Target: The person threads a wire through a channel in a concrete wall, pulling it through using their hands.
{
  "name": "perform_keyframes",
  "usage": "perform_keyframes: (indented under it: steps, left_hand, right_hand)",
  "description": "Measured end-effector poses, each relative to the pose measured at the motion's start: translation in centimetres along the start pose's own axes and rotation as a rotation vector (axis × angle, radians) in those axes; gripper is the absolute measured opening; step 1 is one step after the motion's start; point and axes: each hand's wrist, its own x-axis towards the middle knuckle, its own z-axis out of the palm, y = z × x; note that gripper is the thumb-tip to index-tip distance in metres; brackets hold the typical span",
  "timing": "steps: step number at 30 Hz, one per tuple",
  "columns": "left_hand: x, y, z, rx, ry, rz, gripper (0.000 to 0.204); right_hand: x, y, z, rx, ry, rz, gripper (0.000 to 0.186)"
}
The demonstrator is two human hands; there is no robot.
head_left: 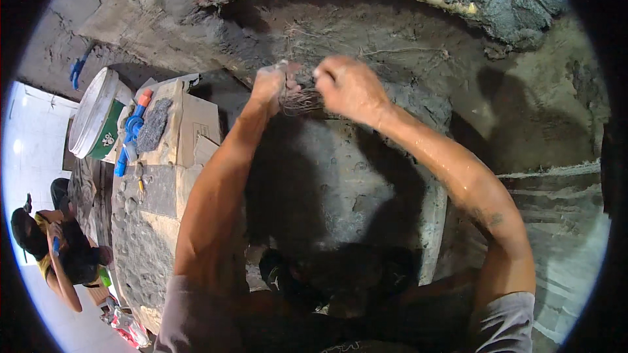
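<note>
Bare arms (451,154) reach forward: left hand (273,84) by stringy fibres (301,102), grip unclear; right hand (351,89) curled closed.

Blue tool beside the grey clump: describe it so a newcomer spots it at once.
Left of the left hand is a green-banded bucket. Between it and the grey clump lies the blue tool, alone in having an orange end.
</note>
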Motion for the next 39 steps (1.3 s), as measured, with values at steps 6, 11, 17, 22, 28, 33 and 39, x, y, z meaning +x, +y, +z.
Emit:
perform_keyframes:
  steps: [6,11,17,22,28,33,39]
  left_hand:
    - [0.7,-4.1,-0.4,-0.489,-0.401,-0.105,0.024]
    - [-0.1,-3.8,3.0,-0.543,-0.371,-0.094,0.021]
    - [0.7,-3.2,-0.9,0.011,-0.168,0.105,0.026]
    - [0.1,-1.5,2.0,0.549,0.037,0.34,0.032]
    - [0.8,-1.6,4.0,0.389,0.028,0.35,0.034]
    - [0.2,-0.6,5.5,0.112,-0.027,0.084,0.032]
    - [-0.9,0.7,6.6,0.055,-0.042,0.01,0.036]
  right_hand:
    - [2.4,3.7,1.9,0.776,-0.221,0.909,0.034]
    - [0.5,7.5,4.3,1.521,-0.605,0.756,0.028]
    - [0.6,4.3,6.8,1.495,-0.48,0.798,0.019]
    - [-0.1,5.7,7.0,0.283,-0.393,0.348,0.017]
    - [-1.6,5.1,4.5,-0.772,-0.197,-0.102,0.029]
    - [-0.7,6.0,3.0,-0.541,-0.174,0.218,0.027]
    - [-1.1,6.5,-1.5,1.166,-0.203,1.129,0.028]
